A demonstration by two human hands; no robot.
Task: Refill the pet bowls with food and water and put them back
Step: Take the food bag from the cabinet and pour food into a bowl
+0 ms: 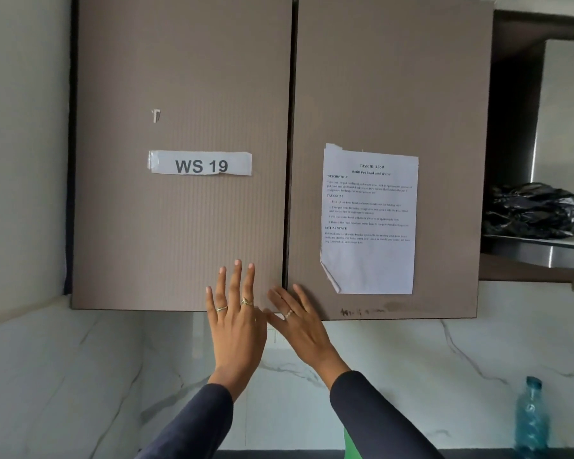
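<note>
No pet bowl or food shows in this view. Both my hands are raised in front of a brown wall cabinet with two closed doors. My left hand [237,321] is held flat with fingers spread against the lower part of the left door [179,77]. My right hand [300,321] is also spread, its fingers over the bottom corner of the right door [391,77] near the gap between the doors. Neither hand holds anything. A blue plastic water bottle [531,417] stands at the lower right against the marble wall.
A "WS 19" label [200,164] is taped on the left door and a printed task sheet [369,220] on the right one. A black plastic bag [535,210] lies on a metal shelf [540,246] at the right. White marble wall [80,376] runs below.
</note>
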